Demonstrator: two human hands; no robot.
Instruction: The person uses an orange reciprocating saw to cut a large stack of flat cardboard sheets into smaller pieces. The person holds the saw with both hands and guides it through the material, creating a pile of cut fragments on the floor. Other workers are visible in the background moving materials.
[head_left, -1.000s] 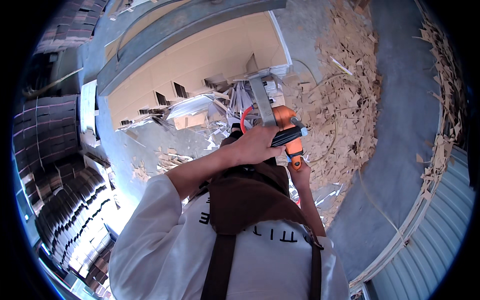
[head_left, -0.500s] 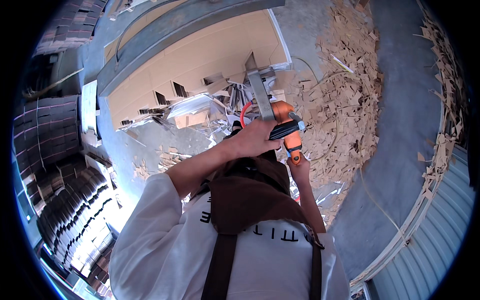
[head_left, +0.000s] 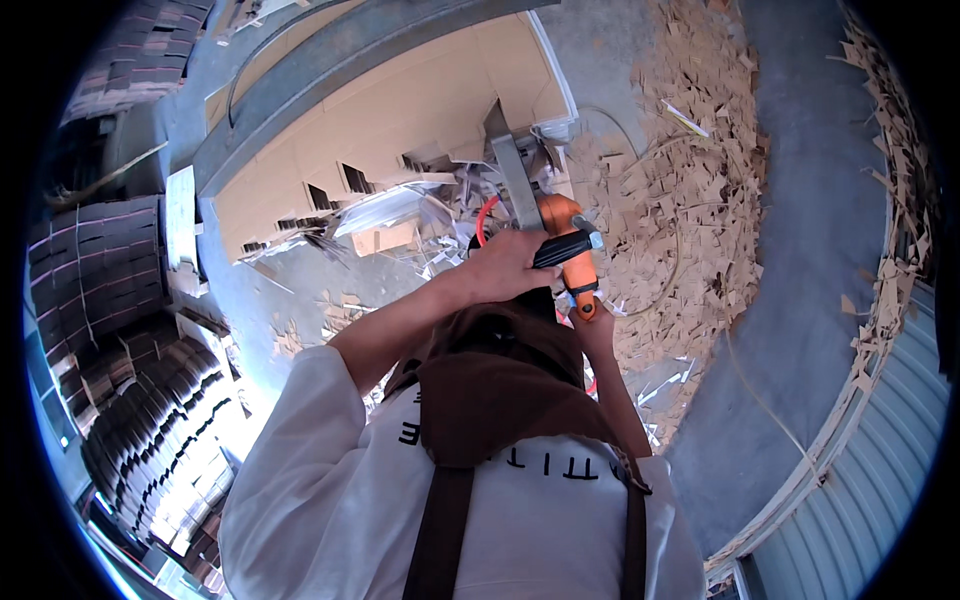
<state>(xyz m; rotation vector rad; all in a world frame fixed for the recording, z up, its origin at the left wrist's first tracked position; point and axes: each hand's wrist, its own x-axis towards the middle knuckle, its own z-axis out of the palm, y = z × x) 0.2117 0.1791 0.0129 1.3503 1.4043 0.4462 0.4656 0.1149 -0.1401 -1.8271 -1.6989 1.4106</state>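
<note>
An orange-bodied power tool (head_left: pixel 575 268) with a long flat grey metal bar (head_left: pixel 515 178) is held in front of my waist. My left hand (head_left: pixel 507 266) is wrapped round its black side handle (head_left: pixel 562 249). At the rear end of the orange body, my right hand (head_left: pixel 594 328) grips the tool, its fingers partly hidden. The bar's far end reaches the edge of a large stack of brown cardboard sheets (head_left: pixel 410 105), beside a dark slot. A red hose (head_left: pixel 485 216) curves next to the bar.
A grey metal beam (head_left: pixel 340 70) lies across the cardboard stack. Torn cardboard scraps (head_left: pixel 700 230) cover the floor to the right, with a thin hose (head_left: pixel 735 370) running over it. Strapped cardboard bundles (head_left: pixel 95 265) stand at the left. A corrugated metal wall (head_left: pixel 850 470) borders the lower right.
The tool and both my hands have shifted slightly left and a little farther away from me. My grip on the tool looks the same.
</note>
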